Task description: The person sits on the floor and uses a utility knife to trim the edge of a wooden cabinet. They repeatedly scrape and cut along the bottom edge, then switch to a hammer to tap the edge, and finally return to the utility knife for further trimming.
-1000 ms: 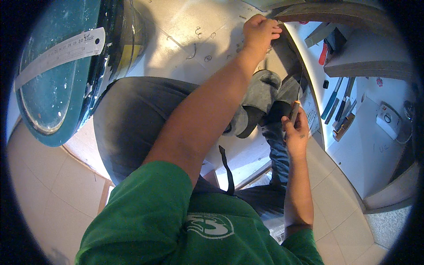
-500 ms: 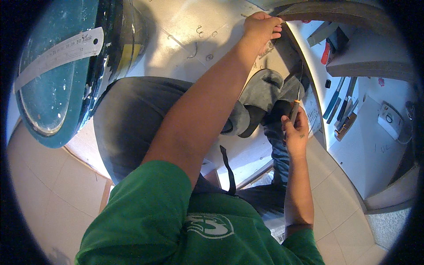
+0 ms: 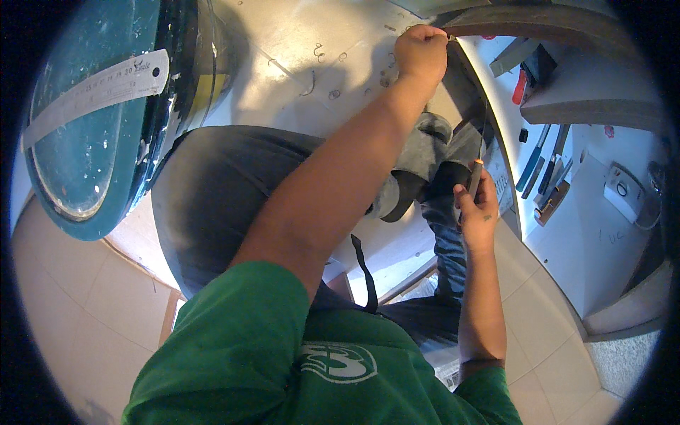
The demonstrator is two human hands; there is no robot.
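At centre-right, the right hand (image 3: pixel 479 207) grips a likely light tool (image 3: pixel 476 170), best held by its handle (image 3: pixel 473 180); left hand (image 3: pixel 421 55) bunched, contents unclear.

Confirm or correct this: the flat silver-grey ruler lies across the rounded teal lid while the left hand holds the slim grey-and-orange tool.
Wrong hand: the head view shows the right hand holding the slim grey-and-orange tool. The flat silver-grey ruler does lie across the rounded teal lid.
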